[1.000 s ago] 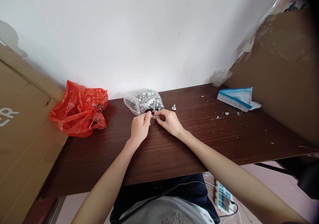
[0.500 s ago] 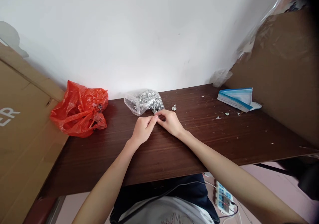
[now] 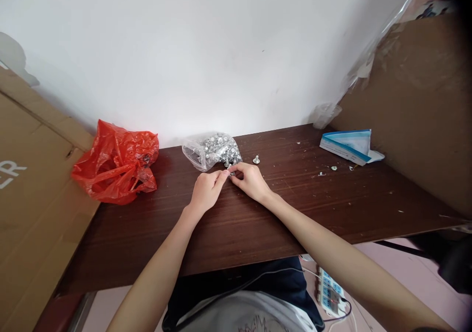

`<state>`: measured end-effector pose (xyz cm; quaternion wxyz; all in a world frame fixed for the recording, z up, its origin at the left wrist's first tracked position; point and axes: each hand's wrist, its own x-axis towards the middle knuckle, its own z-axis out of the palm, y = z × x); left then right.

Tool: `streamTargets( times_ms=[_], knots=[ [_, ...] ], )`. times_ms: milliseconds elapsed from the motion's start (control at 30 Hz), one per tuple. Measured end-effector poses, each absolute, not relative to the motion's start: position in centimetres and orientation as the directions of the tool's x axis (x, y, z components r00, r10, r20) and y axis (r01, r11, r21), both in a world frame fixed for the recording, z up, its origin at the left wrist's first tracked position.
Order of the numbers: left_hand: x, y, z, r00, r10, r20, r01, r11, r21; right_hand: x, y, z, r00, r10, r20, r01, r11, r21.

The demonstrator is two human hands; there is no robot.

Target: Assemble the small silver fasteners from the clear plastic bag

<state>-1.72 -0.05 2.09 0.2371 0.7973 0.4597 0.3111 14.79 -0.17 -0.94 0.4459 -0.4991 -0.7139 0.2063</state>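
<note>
My left hand (image 3: 207, 190) and my right hand (image 3: 252, 180) meet at their fingertips above the table, just in front of a clear plastic bag (image 3: 195, 154) full of small metal screws (image 3: 221, 145). Both hands are closed in a pinch around one small shiny screw (image 3: 232, 173), which the fingers mostly hide. Right behind the fingertips, another screw (image 3: 227, 164) stands on its wide round head by the bag. Off to the right of the bag, a single screw (image 3: 256, 160) stands head down with its shank up.
A crumpled red plastic bag (image 3: 121, 167) lies on the brown table (image 3: 155, 238) at left. Toward the right are a blue and white packet (image 3: 346, 145) and small scraps (image 3: 334, 168). Cardboard (image 3: 413, 101) flanks both sides, with a white wall behind. A power strip (image 3: 330, 290) lies below the table.
My left hand has shifted slightly left, and its fingertips have drawn back a little along the pinched screw. My right hand is nearly still. The whole view has shifted slightly.
</note>
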Motion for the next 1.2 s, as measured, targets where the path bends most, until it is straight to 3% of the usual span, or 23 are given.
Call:
streamTargets(
  times_ms=[167, 333, 500, 667, 867, 1067, 1200],
  knots=[
    [-1.71, 0.01, 2.15, 0.338, 0.894, 0.294, 0.566, -0.443, 0.696, 14.79, -0.14, -1.01, -0.099, 0.890, 0.445, 0.526, 0.426, -0.736],
    [-1.66, -0.05, 2.14, 0.426, 0.874, 0.234, 0.608, -0.468, 0.641, 14.80, -0.17, -0.93, -0.094, 0.897, 0.433, 0.527, 0.413, -0.742],
    [-1.65, -0.07, 2.18, 0.384, 0.876, 0.292, 0.555, -0.471, 0.686, 14.76, -0.20, -0.81, -0.092, 0.906, 0.414, 0.530, 0.397, -0.750],
    [-1.65, -0.06, 2.21, 0.421, 0.869, 0.260, 0.641, -0.488, 0.592, 14.76, -0.16, -0.83, -0.093, 0.903, 0.419, 0.538, 0.399, -0.742],
    [-1.57, -0.17, 2.22, 0.320, 0.882, 0.345, 0.638, -0.470, 0.610, 14.83, -0.15, -0.79, -0.100, 0.903, 0.419, 0.540, 0.403, -0.739],
    [-1.56, -0.28, 2.25, 0.424, 0.862, 0.277, 0.675, -0.505, 0.538, 14.83, -0.14, -0.82, -0.101, 0.897, 0.431, 0.526, 0.416, -0.742],
    [-1.57, -0.25, 2.31, 0.356, 0.883, 0.305, 0.675, -0.469, 0.570, 14.85, -0.18, -0.75, -0.112, 0.907, 0.405, 0.529, 0.399, -0.749]
  ],
)
